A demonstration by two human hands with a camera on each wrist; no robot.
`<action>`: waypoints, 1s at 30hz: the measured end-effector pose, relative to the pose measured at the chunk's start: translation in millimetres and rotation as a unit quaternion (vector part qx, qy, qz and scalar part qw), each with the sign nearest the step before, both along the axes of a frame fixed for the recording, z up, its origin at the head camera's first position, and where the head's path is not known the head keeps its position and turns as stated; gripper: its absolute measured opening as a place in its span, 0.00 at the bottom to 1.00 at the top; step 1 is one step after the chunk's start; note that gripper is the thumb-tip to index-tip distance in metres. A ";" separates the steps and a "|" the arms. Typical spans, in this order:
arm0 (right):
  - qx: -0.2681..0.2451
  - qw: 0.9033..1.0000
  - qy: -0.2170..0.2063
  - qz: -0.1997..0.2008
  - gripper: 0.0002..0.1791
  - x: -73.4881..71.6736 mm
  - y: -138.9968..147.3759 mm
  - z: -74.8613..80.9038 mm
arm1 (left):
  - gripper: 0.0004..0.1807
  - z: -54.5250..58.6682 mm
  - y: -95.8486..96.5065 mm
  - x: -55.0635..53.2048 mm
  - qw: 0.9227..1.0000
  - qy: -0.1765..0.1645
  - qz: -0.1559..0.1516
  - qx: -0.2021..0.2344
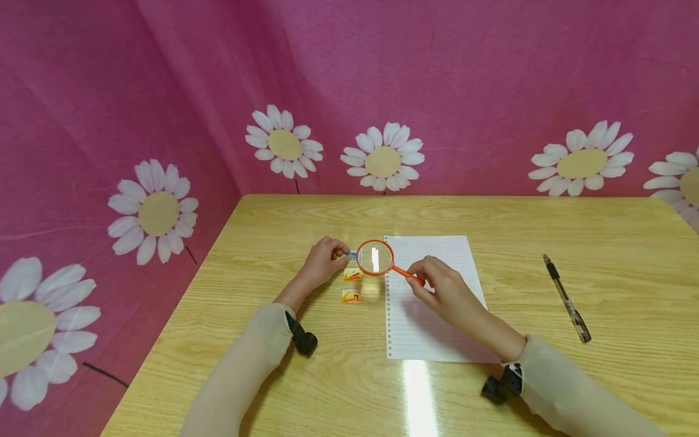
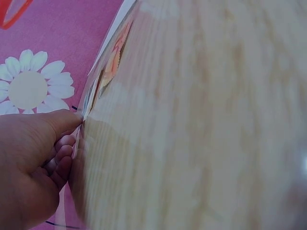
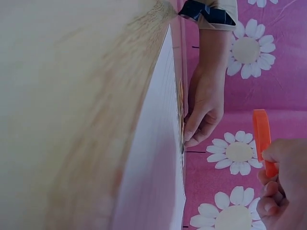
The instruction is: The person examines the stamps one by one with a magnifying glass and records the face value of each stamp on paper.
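Observation:
My left hand (image 1: 326,258) pinches the left edge of a small blue stamp (image 1: 354,255) at the table surface. In the left wrist view, the thumb presses at the edge and the other fingers curl beneath. Held in my right hand (image 1: 445,288) by its handle, an orange-rimmed magnifying glass (image 1: 401,271) hovers over the stamp's right side and the paper's left edge. Glare whitens part of its lens. Two yellow-and-red stamps (image 1: 352,275) lie in a column below the blue one; in the left wrist view, an orange stamp (image 2: 114,60) shows a jagged edge.
A lined, hole-edged sheet of paper (image 1: 420,334) lies under my right hand. To its right is a black pen (image 1: 568,300) on the wooden table (image 1: 338,376). A pink curtain (image 1: 464,79) with white flowers stands behind and at left.

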State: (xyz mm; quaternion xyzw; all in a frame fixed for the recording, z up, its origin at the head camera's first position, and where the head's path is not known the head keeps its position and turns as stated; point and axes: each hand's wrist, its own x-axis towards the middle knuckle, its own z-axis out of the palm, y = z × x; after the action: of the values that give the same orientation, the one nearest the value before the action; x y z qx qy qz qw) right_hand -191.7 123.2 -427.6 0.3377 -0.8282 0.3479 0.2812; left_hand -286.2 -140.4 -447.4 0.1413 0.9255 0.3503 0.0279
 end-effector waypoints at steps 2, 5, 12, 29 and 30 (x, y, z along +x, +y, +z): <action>0.000 1.000 0.001 0.002 0.10 -0.5 -1.4 -0.3 | 0.08 -0.5 -0.5 -0.6 1.000 0.002 -0.001 0.000; 0.000 1.000 0.003 0.007 0.11 -1.3 -2.7 -1.1 | 0.08 -1.3 -1.2 -1.5 1.000 0.007 -0.003 -0.004; 0.001 1.000 0.000 0.009 0.10 -2.7 -4.3 -1.9 | 0.08 -0.3 -1.6 -1.2 1.000 0.007 -0.002 -0.005; 0.007 1.000 0.025 -0.003 0.10 -5.0 -9.3 -2.6 | 0.08 0.0 -1.5 -0.7 1.000 0.010 -0.002 0.000; 0.008 1.000 0.028 -0.003 0.10 -5.1 -9.4 -2.6 | 0.08 0.0 -1.5 -0.7 1.000 0.009 -0.001 0.000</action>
State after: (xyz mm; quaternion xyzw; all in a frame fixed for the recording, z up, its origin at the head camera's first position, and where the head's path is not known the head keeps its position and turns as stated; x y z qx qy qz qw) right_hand -196.8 113.8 -430.3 0.3466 -0.8239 0.3311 0.3024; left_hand -286.9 -141.9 -447.4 0.1456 0.9255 0.3489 0.0200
